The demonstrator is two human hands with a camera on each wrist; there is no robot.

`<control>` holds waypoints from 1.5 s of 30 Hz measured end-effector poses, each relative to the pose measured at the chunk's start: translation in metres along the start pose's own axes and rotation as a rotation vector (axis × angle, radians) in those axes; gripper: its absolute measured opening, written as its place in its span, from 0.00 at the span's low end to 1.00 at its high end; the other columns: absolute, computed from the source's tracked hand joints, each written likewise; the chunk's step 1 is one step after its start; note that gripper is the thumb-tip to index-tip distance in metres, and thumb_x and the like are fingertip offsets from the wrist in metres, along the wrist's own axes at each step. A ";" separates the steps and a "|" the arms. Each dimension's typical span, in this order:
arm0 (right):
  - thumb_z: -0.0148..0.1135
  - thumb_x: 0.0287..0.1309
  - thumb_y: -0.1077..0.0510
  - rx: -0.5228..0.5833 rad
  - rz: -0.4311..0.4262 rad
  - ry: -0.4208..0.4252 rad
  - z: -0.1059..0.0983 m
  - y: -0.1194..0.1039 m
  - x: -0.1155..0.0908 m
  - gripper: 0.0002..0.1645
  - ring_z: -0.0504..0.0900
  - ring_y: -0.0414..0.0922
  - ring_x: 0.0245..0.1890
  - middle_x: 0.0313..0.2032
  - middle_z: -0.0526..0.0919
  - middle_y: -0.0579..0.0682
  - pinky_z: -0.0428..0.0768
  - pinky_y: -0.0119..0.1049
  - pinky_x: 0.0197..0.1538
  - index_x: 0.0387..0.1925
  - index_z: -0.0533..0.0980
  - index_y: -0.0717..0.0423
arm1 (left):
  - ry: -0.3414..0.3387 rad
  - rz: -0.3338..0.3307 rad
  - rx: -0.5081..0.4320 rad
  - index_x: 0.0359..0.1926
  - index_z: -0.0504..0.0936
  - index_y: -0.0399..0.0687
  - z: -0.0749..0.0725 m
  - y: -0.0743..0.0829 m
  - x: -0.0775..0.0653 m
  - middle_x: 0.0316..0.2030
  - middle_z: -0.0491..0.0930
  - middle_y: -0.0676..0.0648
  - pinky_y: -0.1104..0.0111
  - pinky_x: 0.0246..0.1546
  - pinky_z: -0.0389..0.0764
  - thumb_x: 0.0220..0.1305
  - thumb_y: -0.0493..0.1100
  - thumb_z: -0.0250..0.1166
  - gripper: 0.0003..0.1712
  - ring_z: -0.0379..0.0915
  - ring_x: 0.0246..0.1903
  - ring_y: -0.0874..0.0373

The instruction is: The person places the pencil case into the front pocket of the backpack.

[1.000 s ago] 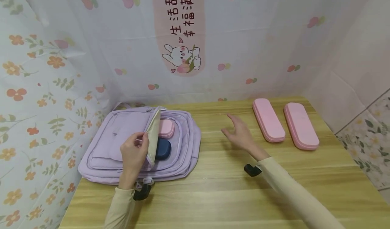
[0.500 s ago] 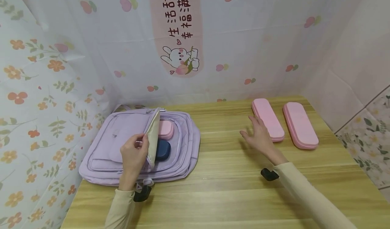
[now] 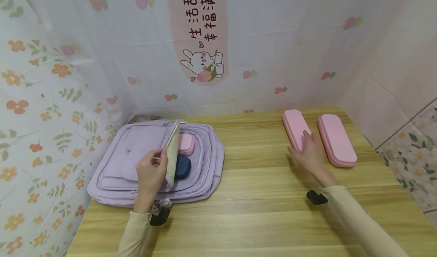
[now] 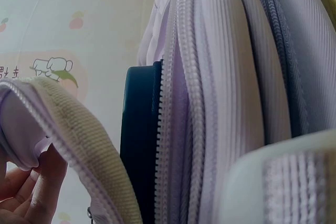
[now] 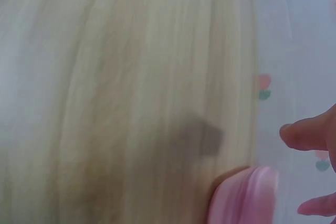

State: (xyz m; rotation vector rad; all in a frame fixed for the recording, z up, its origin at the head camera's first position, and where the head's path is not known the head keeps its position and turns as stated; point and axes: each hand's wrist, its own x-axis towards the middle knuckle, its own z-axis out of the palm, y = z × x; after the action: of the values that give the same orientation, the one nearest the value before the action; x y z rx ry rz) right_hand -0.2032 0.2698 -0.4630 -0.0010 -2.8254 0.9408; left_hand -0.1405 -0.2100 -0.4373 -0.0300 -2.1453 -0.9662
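My left hand pinches the edge of the raised front flap of a lilac backpack lying flat on the table. Inside the opened pocket sit a small pink case and a dark blue case; the blue one also shows behind the zipper in the left wrist view. At the right, my right hand is over the near end of a long pink case, thumb and fingers spread apart. In the right wrist view the thumb stands apart from the pink case.
A second long pink case lies just right of the first. Wood-grain table stretches between the backpack and the cases. A printed cloth hangs along the back, and a flowered one at the left.
My right hand has moved rightward across the table, from bare wood to over the nearer pink case. The left hand stays at the flap.
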 end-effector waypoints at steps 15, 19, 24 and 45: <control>0.71 0.55 0.54 -0.018 0.075 0.082 0.012 0.033 -0.013 0.57 0.58 0.79 0.62 0.61 0.59 0.87 0.60 0.71 0.61 0.74 0.48 0.73 | 0.010 0.015 0.014 0.34 0.87 0.31 0.000 0.000 -0.001 0.26 0.86 0.38 0.87 0.25 0.69 0.60 0.31 0.67 0.04 0.74 0.18 0.66; 0.71 0.56 0.51 -0.002 0.131 0.113 0.014 0.034 -0.014 0.57 0.59 0.77 0.61 0.60 0.60 0.85 0.59 0.68 0.62 0.73 0.50 0.75 | 0.010 0.015 0.013 0.33 0.87 0.32 0.000 -0.001 -0.001 0.26 0.86 0.38 0.87 0.25 0.70 0.60 0.31 0.67 0.04 0.74 0.18 0.66; 0.72 0.55 0.50 0.014 0.166 0.157 0.014 0.034 -0.014 0.55 0.62 0.75 0.58 0.58 0.62 0.83 0.61 0.66 0.61 0.68 0.53 0.80 | 0.023 0.017 0.001 0.34 0.87 0.32 0.001 -0.001 0.000 0.26 0.86 0.39 0.87 0.24 0.70 0.60 0.31 0.67 0.04 0.74 0.18 0.67; 0.71 0.56 0.54 0.040 0.094 0.233 0.016 0.023 -0.017 0.44 0.66 0.71 0.54 0.53 0.66 0.77 0.64 0.62 0.57 0.63 0.63 0.78 | 0.012 -0.004 -0.025 0.35 0.87 0.31 0.003 -0.002 -0.003 0.27 0.86 0.38 0.88 0.24 0.70 0.60 0.31 0.67 0.05 0.72 0.19 0.71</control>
State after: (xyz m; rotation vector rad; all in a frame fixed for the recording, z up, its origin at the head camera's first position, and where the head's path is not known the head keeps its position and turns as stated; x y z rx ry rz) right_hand -0.1896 0.2781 -0.4920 -0.2253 -2.6113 0.9489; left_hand -0.1413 -0.2088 -0.4420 -0.0319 -2.1228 -0.9930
